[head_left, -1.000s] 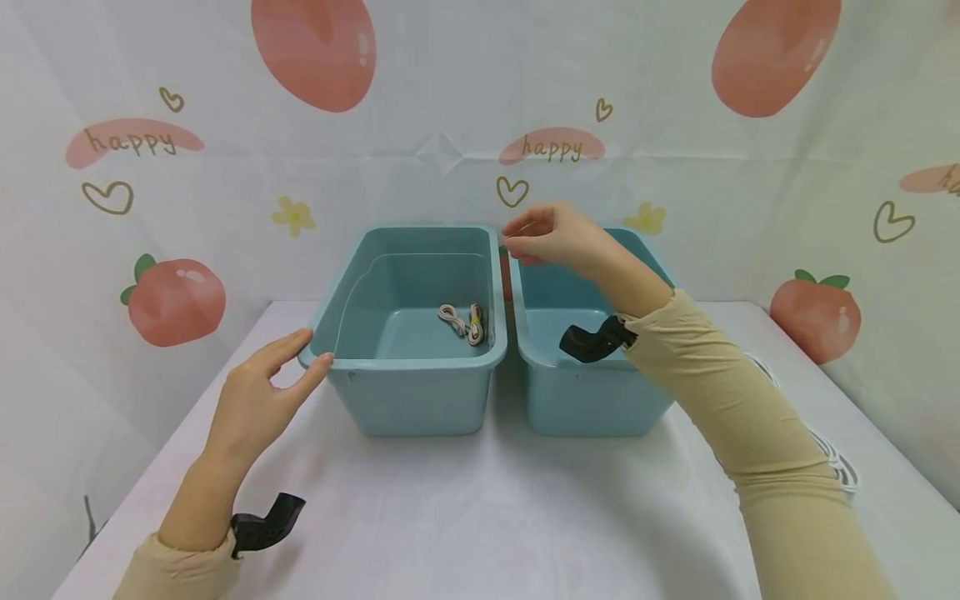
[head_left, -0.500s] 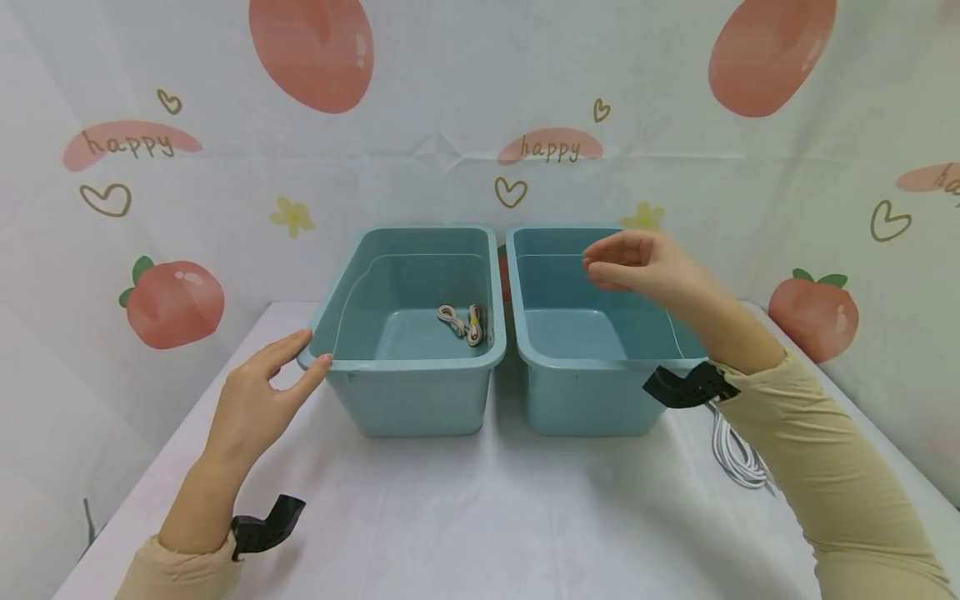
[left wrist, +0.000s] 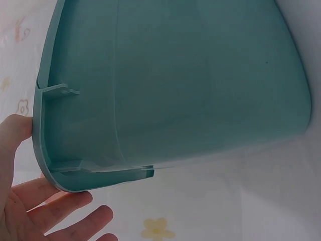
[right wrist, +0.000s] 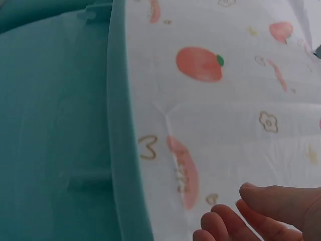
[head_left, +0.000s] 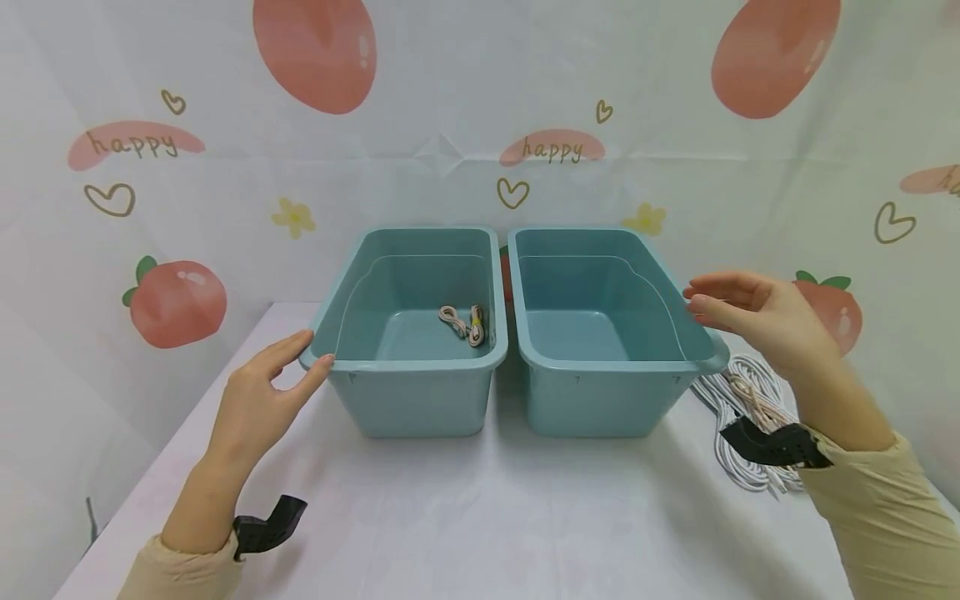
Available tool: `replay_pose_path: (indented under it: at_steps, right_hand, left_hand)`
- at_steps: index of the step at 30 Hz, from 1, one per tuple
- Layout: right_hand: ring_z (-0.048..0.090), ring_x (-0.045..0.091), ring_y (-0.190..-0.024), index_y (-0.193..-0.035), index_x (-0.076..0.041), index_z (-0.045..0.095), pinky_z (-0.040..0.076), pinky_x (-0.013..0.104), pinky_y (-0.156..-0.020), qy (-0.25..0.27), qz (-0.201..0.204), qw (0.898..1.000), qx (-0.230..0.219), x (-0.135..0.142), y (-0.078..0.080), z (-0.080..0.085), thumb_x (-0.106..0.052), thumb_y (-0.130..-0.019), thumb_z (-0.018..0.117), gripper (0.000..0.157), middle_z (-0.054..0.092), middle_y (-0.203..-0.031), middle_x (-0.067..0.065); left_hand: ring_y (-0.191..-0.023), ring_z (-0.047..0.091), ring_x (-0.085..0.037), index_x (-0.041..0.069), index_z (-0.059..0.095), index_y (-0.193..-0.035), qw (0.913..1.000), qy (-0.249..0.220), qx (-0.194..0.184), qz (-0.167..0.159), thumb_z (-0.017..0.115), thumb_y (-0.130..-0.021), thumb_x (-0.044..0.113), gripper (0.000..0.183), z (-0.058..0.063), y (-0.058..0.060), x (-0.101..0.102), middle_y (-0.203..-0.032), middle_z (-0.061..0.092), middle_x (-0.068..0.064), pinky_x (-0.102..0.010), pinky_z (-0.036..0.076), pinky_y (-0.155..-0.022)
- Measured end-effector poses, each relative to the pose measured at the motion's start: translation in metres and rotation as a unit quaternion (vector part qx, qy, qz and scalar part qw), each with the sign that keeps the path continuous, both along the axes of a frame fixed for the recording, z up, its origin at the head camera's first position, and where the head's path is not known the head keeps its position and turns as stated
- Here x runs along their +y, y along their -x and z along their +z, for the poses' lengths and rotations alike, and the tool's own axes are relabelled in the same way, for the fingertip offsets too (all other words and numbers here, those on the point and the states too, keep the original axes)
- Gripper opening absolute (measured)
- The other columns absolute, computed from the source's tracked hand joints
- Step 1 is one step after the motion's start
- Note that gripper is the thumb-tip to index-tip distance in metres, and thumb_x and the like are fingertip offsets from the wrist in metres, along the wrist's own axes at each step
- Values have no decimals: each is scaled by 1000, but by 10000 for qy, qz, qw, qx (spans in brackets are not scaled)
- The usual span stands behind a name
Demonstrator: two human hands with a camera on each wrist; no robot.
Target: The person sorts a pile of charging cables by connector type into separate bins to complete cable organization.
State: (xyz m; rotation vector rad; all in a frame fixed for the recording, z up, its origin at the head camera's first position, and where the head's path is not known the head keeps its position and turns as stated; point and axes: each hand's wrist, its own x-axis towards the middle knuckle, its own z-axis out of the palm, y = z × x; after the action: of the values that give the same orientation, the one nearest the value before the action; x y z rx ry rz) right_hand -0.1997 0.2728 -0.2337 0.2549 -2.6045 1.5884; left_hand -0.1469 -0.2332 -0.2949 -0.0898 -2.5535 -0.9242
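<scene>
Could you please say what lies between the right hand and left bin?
In the head view, the right bin, then a narrow gap before the left bin.

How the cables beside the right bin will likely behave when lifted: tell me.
Probably floppy: the cables lie on the table in bent loops. They should be light, as the strands look thin. Pulling one may drag others along, since the loops overlap.

The black clip (head_left: pixel 780 446) at your right sleeve (head_left: pixel 885 512) hides part of the cables (head_left: pixel 750 392). The left wrist view crops your left hand (left wrist: pixel 47 214).
</scene>
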Motion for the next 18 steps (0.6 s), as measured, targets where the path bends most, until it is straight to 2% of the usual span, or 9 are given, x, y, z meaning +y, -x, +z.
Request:
replay_pose_path:
  at_steps: [4,7,10,13,18]
  right_hand:
    - [67,-2,-82,-106,-26,66,54,12,-69,615,-40,9974,362,23,-4,-13,-6,-89,61,27,69,-93,-20]
    - [67,-3,-80,-104,-25,66,53,10,-67,936,65,9946,451,41,-8,-24,-1,-89,59,29,70,-92,-19]
    - [66,-7,-79,-102,-28,64,52,8,-65,783,-33,9964,325,58,-12,-36,-2,-90,57,30,69,-91,-24]
    - [63,-12,-78,-100,-34,61,51,6,-64,415,-292,9987,52,72,-14,-48,-6,-91,58,29,66,-89,-30]
    - [57,-18,-75,-96,-42,53,47,3,-61,-407,-772,9944,-603,89,-15,-69,-25,-92,59,18,58,-84,-40]
  left_hand:
    - [-127,47,-35,9,49,-136,10000,-43,-1,12,58,-90,42,58,-1,0,0,-137,52,-14,-54,43,-97]
    - [-127,47,-35,9,49,-136,10000,-60,-5,10,58,-90,42,58,-2,0,0,-137,52,-14,-55,43,-97]
    - [-127,47,-36,9,49,-136,10000,-69,-22,4,57,-90,42,58,-2,-1,0,-137,52,-14,-56,43,-97]
    - [-127,48,-35,9,49,-136,10000,-92,-37,0,57,-90,42,57,-2,-1,0,-138,52,-13,-55,43,-97]
    - [-127,47,-33,11,48,-137,9999,-116,-64,-23,57,-90,43,57,-2,-2,0,-138,52,-12,-53,43,-98]
